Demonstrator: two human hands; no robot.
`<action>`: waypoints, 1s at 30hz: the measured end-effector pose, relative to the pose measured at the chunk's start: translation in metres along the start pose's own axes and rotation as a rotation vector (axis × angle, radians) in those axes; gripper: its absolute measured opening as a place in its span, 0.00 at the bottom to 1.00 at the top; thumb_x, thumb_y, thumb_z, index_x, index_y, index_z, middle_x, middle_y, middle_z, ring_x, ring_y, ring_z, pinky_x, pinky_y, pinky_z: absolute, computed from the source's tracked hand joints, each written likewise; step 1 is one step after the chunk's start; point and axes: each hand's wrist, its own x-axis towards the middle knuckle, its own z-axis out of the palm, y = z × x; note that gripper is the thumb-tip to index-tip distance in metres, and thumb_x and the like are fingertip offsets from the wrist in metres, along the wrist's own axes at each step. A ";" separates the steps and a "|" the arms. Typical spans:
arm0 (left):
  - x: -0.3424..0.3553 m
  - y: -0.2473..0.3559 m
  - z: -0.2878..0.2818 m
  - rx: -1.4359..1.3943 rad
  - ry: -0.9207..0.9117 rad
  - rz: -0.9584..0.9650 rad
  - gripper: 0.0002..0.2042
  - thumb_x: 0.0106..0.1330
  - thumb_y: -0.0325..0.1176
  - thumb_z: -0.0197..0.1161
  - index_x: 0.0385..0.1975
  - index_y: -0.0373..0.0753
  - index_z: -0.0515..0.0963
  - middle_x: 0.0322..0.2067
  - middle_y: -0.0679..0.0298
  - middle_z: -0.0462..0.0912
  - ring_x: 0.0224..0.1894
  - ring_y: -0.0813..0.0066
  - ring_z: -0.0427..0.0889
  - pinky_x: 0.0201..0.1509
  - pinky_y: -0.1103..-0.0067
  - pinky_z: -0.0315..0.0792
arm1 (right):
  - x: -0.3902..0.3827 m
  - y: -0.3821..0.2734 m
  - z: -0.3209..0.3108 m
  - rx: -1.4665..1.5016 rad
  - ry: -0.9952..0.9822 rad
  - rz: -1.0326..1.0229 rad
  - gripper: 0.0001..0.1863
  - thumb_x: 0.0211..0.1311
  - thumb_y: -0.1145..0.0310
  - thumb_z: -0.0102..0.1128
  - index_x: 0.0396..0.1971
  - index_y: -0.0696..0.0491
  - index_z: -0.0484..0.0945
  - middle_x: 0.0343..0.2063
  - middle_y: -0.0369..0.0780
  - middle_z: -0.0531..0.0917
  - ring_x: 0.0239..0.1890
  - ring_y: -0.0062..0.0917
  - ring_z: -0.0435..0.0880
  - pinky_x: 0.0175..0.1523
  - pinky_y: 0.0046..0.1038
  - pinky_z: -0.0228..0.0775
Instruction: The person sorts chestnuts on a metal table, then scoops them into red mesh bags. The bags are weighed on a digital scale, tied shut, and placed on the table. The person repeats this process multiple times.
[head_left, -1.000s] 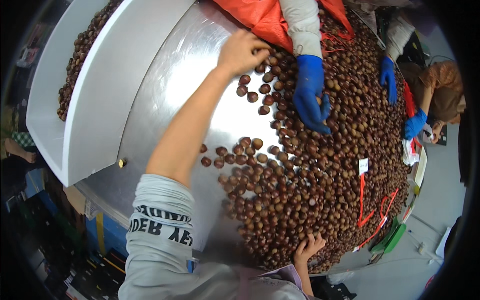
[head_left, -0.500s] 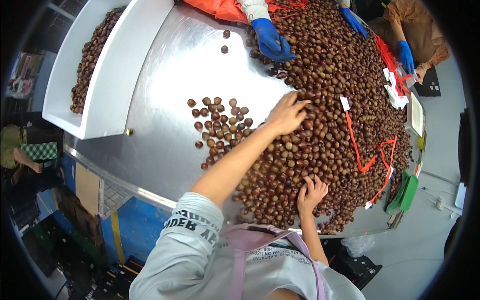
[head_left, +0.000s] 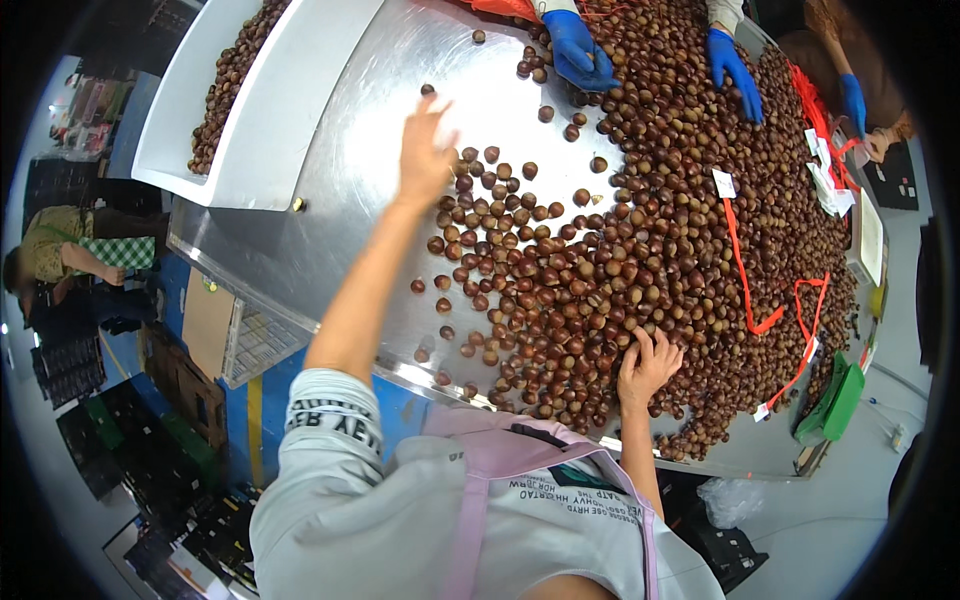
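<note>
Showing blurred in the head view, the left hand (head_left: 427, 160) is lying over the shiny metal surface (head_left: 345, 190), just beside the scattered edge of the chestnuts (head_left: 680, 240). Its fingers are pointing away from the body and standing spread; the blur is hiding whether they are touching the metal. A single chestnut (head_left: 427, 89) is sitting just beyond the fingertips. The right hand (head_left: 648, 372) is resting on the near part of the heap, its fingers spread and lightly curved; whether anything is being pinched beneath them I cannot tell. The chestnuts are covering the middle and right, thinning out toward the left hand. A white bin (head_left: 285, 115) is standing at the far left with more inside. Across the heap, a blue-gloved hand (head_left: 583, 58) is hanging at its far edge, and a red strap (head_left: 736, 260) is lying on top. As I am judging it, strays near the close edge could be rolling off if a sweep were running too wide or the surface were being jolted. The strap could be snagging the right hand's fingers, and crowded hands could be bumping where their reaches are overlapping.
</note>
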 end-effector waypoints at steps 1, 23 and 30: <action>-0.006 -0.036 -0.018 0.185 -0.058 -0.070 0.21 0.65 0.40 0.51 0.58 0.44 0.68 0.62 0.54 0.62 0.67 0.55 0.54 0.69 0.63 0.46 | 0.001 -0.001 -0.001 0.002 -0.001 -0.001 0.13 0.51 0.72 0.55 0.38 0.43 0.79 0.43 0.38 0.74 0.46 0.35 0.68 0.63 0.50 0.44; -0.082 0.138 0.119 -0.245 -0.580 0.007 0.28 0.70 0.57 0.28 0.65 0.54 0.56 0.69 0.65 0.44 0.71 0.66 0.37 0.72 0.62 0.29 | 0.003 0.004 0.004 0.001 0.027 0.002 0.14 0.51 0.71 0.55 0.39 0.43 0.78 0.42 0.38 0.75 0.45 0.34 0.70 0.62 0.47 0.47; -0.099 0.173 0.062 -0.238 -0.679 0.090 0.32 0.64 0.65 0.37 0.62 0.54 0.63 0.67 0.61 0.52 0.71 0.61 0.45 0.70 0.52 0.33 | 0.002 0.004 0.002 -0.002 0.014 -0.015 0.13 0.52 0.71 0.55 0.39 0.43 0.79 0.42 0.38 0.75 0.45 0.34 0.70 0.61 0.45 0.48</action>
